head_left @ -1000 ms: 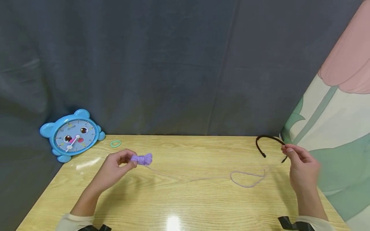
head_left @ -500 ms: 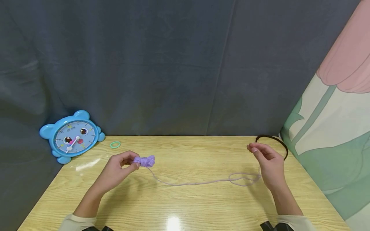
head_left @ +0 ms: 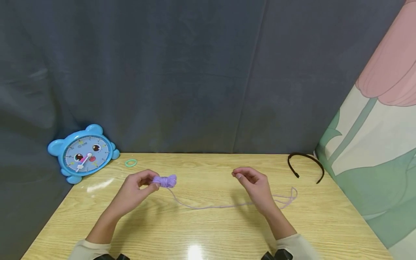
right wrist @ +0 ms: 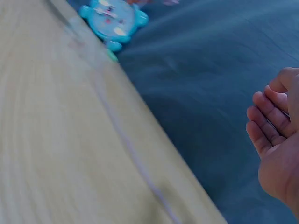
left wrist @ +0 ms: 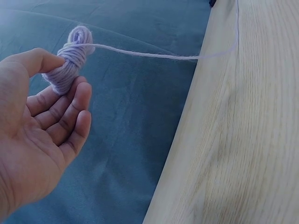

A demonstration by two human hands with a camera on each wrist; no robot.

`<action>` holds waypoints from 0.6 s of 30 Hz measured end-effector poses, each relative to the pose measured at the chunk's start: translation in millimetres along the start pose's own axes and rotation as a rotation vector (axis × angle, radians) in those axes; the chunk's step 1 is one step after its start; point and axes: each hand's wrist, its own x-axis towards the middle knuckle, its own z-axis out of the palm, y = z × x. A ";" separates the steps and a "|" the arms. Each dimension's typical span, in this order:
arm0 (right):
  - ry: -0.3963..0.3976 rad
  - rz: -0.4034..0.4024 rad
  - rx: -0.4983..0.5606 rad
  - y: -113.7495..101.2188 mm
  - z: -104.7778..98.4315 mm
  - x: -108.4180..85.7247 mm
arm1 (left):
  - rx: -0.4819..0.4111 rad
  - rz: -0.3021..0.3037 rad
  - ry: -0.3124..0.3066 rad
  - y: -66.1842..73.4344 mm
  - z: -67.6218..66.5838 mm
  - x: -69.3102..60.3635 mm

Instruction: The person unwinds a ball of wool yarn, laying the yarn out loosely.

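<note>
At lower left, the left hand (head_left: 134,189) is pinching a lilac, bow-shaped yarn bundle (head_left: 166,181); right of centre, the right hand (head_left: 255,186) is hovering, loosely curled, near the lilac strand (head_left: 214,207).

We class this site as an indoor tabletop station of domestic character; we cannot determine the exact room type. We base this on a glossy wood-grain table (head_left: 208,227), a dark cloth (head_left: 156,79) forming the rear boundary, and a large flower-print panel (head_left: 360,141) at the right side. We also note household articles: a blue animal-shaped clock (head_left: 87,153), a black headband (head_left: 305,155) and a bundle of purple yarn (head_left: 164,181).
</note>
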 end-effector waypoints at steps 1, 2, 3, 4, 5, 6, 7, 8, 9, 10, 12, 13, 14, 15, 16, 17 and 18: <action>-0.024 0.005 0.009 1.9 7.3 -0.2 | -0.003 0.002 -0.002 -0.3 1.0 0.3; -0.045 0.012 0.011 3.6 14.5 -0.6 | -0.007 0.005 -0.005 -0.5 2.0 0.6; -0.066 0.015 0.020 5.4 21.6 -0.9 | -0.009 0.008 -0.007 -0.7 3.0 0.9; -0.083 0.019 0.031 7.0 28.6 -1.2 | -0.009 0.010 -0.008 -0.8 3.9 1.1; -0.100 0.022 0.038 8.6 35.2 -1.6 | -0.008 0.011 -0.009 -0.7 4.7 1.2; -0.118 0.026 0.043 10.0 41.5 -1.9 | -0.007 0.012 -0.010 -0.5 5.2 1.2; -0.133 0.028 0.046 11.1 47.7 -2.1 | -0.003 0.012 -0.010 -0.2 5.7 1.1; -0.146 0.032 0.045 12.1 53.7 -2.2 | 0.002 0.012 -0.009 0.0 6.0 1.1; -0.160 0.034 0.043 13.0 59.4 -2.4 | 0.009 0.011 -0.007 0.3 6.2 0.9; -0.174 0.033 0.039 13.6 64.8 -2.5 | 0.015 0.010 -0.006 0.7 6.5 0.7; -0.200 0.041 0.037 14.7 75.1 -2.6 | 0.025 0.010 -0.004 1.4 6.8 0.6; -0.212 0.042 0.035 14.9 80.2 -2.6 | 0.027 0.011 -0.003 1.7 7.1 0.5; -0.224 0.044 0.033 15.4 85.1 -2.6 | 0.028 0.011 -0.003 1.9 7.4 0.5; -0.237 0.044 0.033 15.7 89.9 -2.6 | 0.026 0.013 -0.004 2.1 7.8 0.6; -0.251 0.045 0.036 16.2 94.7 -2.6 | 0.023 0.015 -0.005 2.2 8.3 0.7; -0.262 0.049 0.043 16.5 99.3 -2.6 | 0.020 0.017 -0.008 2.2 8.9 0.9; -0.278 0.045 0.045 16.9 103.7 -2.7 | 0.017 0.020 -0.010 2.1 9.5 1.0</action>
